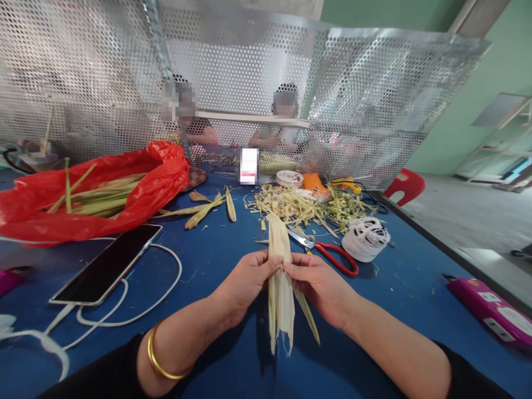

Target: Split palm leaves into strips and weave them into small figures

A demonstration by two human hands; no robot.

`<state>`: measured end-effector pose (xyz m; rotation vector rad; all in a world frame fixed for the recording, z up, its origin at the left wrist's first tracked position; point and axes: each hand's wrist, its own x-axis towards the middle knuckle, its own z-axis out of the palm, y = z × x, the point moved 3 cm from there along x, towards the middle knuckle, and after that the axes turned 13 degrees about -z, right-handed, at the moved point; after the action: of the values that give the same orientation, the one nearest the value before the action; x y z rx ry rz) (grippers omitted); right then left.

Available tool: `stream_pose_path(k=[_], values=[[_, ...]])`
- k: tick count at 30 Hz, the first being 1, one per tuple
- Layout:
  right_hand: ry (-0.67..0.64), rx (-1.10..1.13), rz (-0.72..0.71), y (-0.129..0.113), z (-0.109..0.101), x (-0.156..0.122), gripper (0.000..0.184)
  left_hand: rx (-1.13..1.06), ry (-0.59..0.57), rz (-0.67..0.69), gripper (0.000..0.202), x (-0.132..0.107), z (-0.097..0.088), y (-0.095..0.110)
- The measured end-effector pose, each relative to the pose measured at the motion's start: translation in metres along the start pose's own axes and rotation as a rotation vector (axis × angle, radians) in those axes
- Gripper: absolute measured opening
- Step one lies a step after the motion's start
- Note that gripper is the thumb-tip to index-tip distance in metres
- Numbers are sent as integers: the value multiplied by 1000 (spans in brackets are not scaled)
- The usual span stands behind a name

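Both of my hands pinch a bundle of pale dried leaf strips (280, 288) held upright over the blue table (216, 260). My left hand (245, 282) grips the strips from the left with closed fingers; a gold bangle sits on that wrist. My right hand (318, 285) pinches them from the right. The strips hang down and fray at the bottom. Red-handled scissors (328, 252) lie just beyond my right hand. A coil of white string (366, 238) rests to their right.
A red plastic bag (95, 191) of green-yellow leaves lies at the left, with a phone (108, 266) and white cable beside it. Leaf scraps (307, 208) are heaped at the back. A pink case (494, 313) sits far right. Two people sit behind the perforated metal screen (249, 83).
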<state>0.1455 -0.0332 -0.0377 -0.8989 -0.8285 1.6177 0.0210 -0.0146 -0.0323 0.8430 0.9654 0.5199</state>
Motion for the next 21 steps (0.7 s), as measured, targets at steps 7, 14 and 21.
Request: stream_pose_path(k=[7,14,21], values=[[-14,21,-49,-1,1,-1,26,-45,3,9,39,1,-1,2],[-15,-167,-93,1,1,-2,31,-1,106,29,36,2,-6,1],[20,-212,-133,-4,4,-2,30,-38,85,44,34,2,-4,1]])
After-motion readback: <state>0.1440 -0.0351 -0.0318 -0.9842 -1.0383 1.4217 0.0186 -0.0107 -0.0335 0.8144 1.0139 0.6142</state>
